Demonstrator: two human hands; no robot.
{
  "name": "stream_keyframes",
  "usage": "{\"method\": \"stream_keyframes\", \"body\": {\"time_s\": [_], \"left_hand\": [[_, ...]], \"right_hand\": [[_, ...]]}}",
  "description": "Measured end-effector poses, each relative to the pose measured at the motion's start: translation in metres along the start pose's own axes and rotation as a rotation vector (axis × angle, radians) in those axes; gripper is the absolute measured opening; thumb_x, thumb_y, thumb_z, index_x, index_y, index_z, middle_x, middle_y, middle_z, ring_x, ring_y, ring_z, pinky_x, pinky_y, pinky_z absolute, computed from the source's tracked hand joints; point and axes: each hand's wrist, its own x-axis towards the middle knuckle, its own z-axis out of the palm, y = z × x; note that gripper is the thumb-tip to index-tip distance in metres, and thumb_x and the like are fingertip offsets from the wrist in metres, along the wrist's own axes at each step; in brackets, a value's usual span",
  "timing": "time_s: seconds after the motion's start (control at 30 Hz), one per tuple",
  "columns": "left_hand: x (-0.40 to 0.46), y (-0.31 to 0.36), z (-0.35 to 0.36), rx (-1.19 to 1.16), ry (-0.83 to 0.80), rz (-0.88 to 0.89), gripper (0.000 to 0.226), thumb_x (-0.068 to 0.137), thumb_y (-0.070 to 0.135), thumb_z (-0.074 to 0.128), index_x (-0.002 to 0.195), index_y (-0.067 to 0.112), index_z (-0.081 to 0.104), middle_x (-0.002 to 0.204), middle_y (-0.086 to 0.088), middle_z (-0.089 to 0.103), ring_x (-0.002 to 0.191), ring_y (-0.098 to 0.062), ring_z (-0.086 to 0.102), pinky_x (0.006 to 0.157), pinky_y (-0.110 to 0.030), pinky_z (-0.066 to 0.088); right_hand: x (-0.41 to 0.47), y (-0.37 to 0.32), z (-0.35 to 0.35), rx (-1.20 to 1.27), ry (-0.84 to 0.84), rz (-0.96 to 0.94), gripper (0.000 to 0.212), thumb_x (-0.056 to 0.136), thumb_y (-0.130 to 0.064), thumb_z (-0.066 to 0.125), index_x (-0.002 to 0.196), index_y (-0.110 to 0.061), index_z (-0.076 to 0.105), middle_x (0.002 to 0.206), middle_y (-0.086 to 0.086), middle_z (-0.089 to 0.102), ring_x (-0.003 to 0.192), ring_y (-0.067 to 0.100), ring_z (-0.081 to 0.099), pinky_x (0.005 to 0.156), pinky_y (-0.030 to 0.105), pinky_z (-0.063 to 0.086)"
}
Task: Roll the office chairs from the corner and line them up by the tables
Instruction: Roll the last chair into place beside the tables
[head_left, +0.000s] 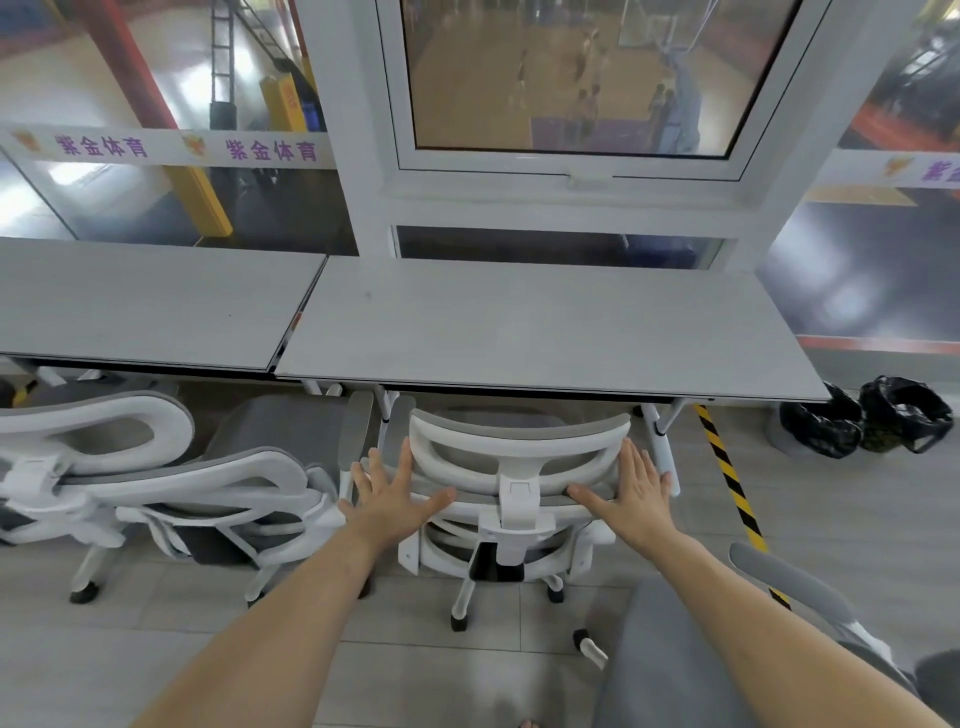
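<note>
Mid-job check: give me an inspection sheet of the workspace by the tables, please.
Surface: two grey tables side by side, tops bare.
Job's things: middle chair pushed in at the right table; left chair at the left table; third chair at lower right, not lined up.
Clutter: two black-bagged bins right of the tables.
Grippers: left hand and right hand flat against the middle chair's backrest, fingers straight.
Cables: nothing seen.
Surroundings: windows onto a sports court; hazard tape on the floor.

A white-framed office chair (511, 478) with grey mesh stands upright between both hands, tucked under the right grey table (545, 332) — a second chair (171, 483) sits left of the left hand, under the adjoining table (140, 301).
</note>
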Motion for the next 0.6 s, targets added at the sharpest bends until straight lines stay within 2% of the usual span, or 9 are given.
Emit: {"method": "stream_keyframes", "body": {"time_s": [0.37, 0.6], "left_hand": [[0.01, 0.001, -0.002, 0.016, 0.025, 0.017, 0.113, 0.063, 0.108, 0.03, 0.14, 0.059, -0.037, 0.167, -0.008, -0.033, 0.153, -0.038, -0.031, 0.119, -0.074, -0.002], [0.001, 0.01, 0.009, 0.101, 0.13, -0.009, 0.107, 0.078, 0.099, 0.018, 0.159, 0.041, -0.022, 0.169, -0.013, -0.026, 0.155, -0.041, -0.022, 0.121, -0.069, -0.005]], "right_hand": [[0.01, 0.001, 0.0, 0.014, 0.001, 0.003, 0.129, 0.067, -0.104, 0.037, 0.163, -0.03, -0.004, 0.173, -0.004, 0.006, 0.159, 0.02, -0.001, 0.126, 0.056, -0.001], [0.009, 0.001, 0.002, 0.022, 0.015, -0.009, 0.124, 0.072, -0.1, 0.039, 0.163, -0.029, -0.003, 0.173, -0.005, 0.005, 0.159, 0.021, -0.004, 0.126, 0.056, -0.005]]}}
